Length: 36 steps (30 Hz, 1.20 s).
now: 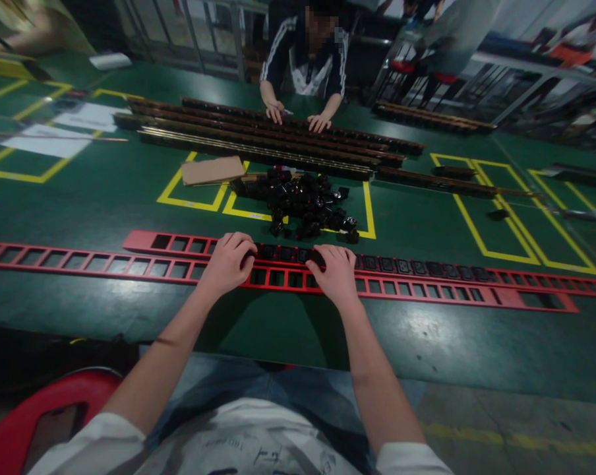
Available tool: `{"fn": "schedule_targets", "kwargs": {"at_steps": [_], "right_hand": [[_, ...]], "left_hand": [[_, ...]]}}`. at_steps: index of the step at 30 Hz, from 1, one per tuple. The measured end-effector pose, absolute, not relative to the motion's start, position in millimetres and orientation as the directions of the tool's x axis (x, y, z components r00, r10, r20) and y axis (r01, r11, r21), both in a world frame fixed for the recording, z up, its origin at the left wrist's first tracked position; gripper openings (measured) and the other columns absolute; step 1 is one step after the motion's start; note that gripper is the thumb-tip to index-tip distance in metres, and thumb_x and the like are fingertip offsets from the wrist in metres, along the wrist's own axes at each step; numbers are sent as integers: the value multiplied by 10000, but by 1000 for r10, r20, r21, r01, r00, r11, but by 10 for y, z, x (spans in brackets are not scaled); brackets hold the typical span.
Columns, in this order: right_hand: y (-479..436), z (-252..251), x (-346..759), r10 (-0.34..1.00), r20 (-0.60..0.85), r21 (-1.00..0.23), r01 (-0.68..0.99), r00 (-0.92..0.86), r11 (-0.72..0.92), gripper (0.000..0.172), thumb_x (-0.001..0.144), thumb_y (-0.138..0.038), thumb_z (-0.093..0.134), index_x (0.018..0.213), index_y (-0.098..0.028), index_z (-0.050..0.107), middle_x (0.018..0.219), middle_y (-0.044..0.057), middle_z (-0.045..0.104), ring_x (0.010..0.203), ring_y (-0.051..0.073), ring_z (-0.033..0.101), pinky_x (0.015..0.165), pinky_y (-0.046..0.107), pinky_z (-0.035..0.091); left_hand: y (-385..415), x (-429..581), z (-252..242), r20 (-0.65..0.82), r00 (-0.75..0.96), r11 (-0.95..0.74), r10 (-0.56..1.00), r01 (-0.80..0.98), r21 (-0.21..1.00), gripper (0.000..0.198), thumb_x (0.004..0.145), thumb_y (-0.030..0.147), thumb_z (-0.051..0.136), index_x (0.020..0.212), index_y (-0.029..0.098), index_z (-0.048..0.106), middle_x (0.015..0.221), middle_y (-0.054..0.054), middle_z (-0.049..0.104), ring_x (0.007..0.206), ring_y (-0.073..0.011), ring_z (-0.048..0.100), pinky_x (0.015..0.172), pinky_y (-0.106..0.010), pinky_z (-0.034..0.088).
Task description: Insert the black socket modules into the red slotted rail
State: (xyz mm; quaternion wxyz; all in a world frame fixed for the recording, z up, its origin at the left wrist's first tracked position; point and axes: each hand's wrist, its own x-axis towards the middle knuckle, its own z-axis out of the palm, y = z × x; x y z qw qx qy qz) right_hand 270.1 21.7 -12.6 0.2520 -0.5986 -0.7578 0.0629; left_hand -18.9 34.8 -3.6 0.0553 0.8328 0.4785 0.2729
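Observation:
A red slotted strip [142,239] lies across the table, with a row of black power socket modules [403,265] seated in its openings. In front of it runs a second red slotted strip [273,278] with open slots. My left hand [229,264] is closed at the back strip, thumb and fingers curled around a black socket module that they mostly hide. Farther right, my right hand [336,270] pinches at another dark module on the same strip, fingers over the far edge. Between my hands, several seated modules [287,253] show.
Behind the strips lies a pile of loose black modules [302,201]. A cardboard piece [212,171] sits to its left. Long dark metal rails [258,148] stretch across the table, where a person opposite rests both hands [320,123]. A red stool [55,409] stands at my lower left.

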Motion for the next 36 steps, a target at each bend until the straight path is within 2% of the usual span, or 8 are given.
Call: {"fn": "schedule_targets", "kwargs": {"at_steps": [6,36], "right_hand": [[219,-141,2702,933,323,-396,872,-159,286,314,991,-382,580,1233,-207,677,1232,97,725,1207,287,604,1098,504,311],[216,-125,2701,938,309,-412,867,-157,280,332,996,-397,556,1243,-211,678,1241,101,722,1215,289,597,1106,508,306]], "left_hand": [[352,-195,-52,403,392,-536,827,764,358,116,908,102,520,924,197,585,1106,-100,622,1051,-269,544,939,-458,477],[341,-186,-21,338,384,-498,859,778,383,105,913,142,516,940,208,594,1118,-103,622,1050,-279,554,938,-476,472]]}}
